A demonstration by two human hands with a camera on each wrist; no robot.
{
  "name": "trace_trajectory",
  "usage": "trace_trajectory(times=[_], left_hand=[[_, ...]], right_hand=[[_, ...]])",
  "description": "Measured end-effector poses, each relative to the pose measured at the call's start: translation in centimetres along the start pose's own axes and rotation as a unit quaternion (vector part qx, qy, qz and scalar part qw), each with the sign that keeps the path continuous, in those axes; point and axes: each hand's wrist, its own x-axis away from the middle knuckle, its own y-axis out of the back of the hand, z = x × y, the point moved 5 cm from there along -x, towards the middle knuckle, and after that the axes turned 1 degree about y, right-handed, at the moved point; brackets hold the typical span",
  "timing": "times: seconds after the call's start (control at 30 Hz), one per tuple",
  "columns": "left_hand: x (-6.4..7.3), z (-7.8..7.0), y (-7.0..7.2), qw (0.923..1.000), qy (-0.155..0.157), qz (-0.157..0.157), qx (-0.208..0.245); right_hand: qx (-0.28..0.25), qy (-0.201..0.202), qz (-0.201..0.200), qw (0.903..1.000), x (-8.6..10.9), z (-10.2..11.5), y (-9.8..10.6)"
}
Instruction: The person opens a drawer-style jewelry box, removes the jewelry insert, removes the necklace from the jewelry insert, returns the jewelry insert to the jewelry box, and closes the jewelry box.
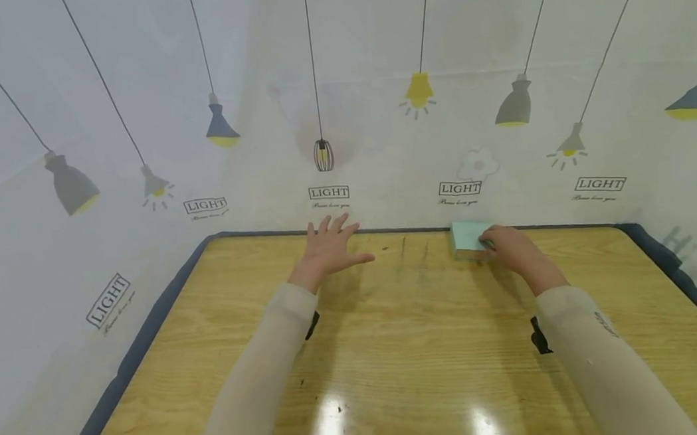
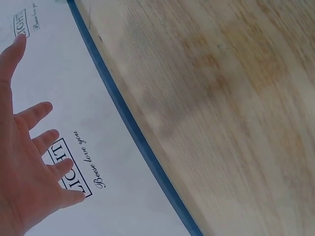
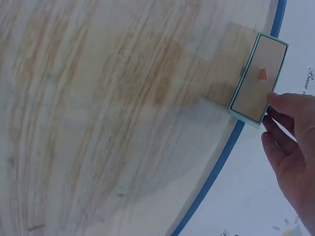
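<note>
A mint-green box (image 1: 468,239) with a tan front face is at the far edge of the table, right of centre in the head view. My right hand (image 1: 511,253) pinches its right end between thumb and fingers. The right wrist view shows the box's tan face (image 3: 251,93), framed in mint green with a small orange mark in its middle; the right hand (image 3: 294,142) is at one end, its thumb against the edge. Fingers spread wide and holding nothing, my left hand (image 1: 328,247) hovers near the table's far edge, to the left of the box.
The wooden table (image 1: 385,335) has a dark blue border (image 1: 151,323) along its sides and back. A pale sheet (image 1: 373,136) printed with hanging lamps and the word LIGHT rises behind it. Small dark marks dot the tabletop.
</note>
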Motion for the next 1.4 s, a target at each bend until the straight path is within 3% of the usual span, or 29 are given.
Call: trace_trajectory(times=[0.37, 0.8, 1.03, 1.4], left_hand=[[0.0, -0.6, 0.0, 1.0000, -0.006, 0.004, 0.000], [-0.3, -1.6, 0.1, 0.9999, -0.015, 0.001, -0.006], [-0.1, -2.2, 0.2, 0.9997, -0.025, 0.007, 0.001], [0.2, -3.1, -0.2, 0.9989, -0.034, 0.014, 0.029]], right_hand=[[-0.018, 0.001, 0.022, 0.9996, -0.2, 1.0, 0.6], [-0.006, 0.052, 0.014, 0.9985, 0.1, 3.7, 0.7], [0.009, 0.108, -0.002, 0.9942, 0.8, 5.1, 0.6], [0.006, 0.128, -0.006, 0.9917, 2.1, 6.1, 0.6]])
